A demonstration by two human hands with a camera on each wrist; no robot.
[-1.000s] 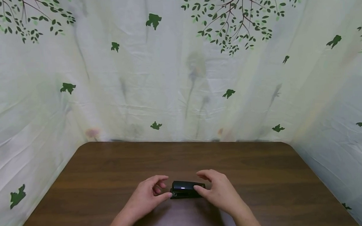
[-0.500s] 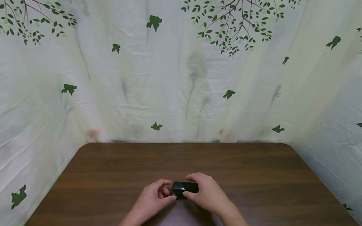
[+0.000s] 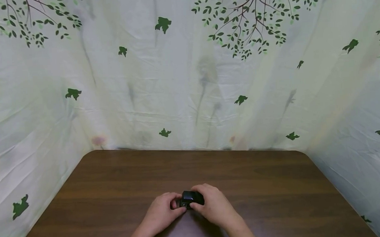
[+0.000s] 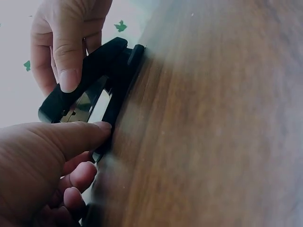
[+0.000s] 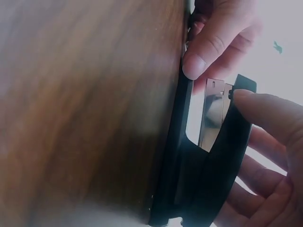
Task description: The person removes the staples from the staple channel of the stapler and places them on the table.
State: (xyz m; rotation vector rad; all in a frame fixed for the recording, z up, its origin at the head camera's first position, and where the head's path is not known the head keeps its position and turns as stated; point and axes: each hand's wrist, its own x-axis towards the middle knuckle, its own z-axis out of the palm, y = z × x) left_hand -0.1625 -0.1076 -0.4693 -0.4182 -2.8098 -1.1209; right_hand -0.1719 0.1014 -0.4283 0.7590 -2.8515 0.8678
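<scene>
A black stapler (image 3: pixel 188 196) stands on the brown table between both hands. In the right wrist view its top arm (image 5: pixel 232 142) is raised at an angle from the base (image 5: pixel 177 123), and the metal staple channel (image 5: pixel 213 109) shows in the gap. My left hand (image 3: pixel 160 212) holds the front end of the base, thumb against its near side. With thumb and fingers on opposite sides, my right hand (image 3: pixel 215 205) grips the top arm near its front. In the head view the right hand hides the stapler's rear end.
The wooden table (image 3: pixel 132 176) stretches out around the hands to rounded far corners. A pale curtain (image 3: pixel 182 80) printed with leaves and branches surrounds its back and sides.
My right hand has slid leftward along the stapler from its rear toward its front and now grips the top arm. The left hand has shifted slightly right, closing onto the base's front end.
</scene>
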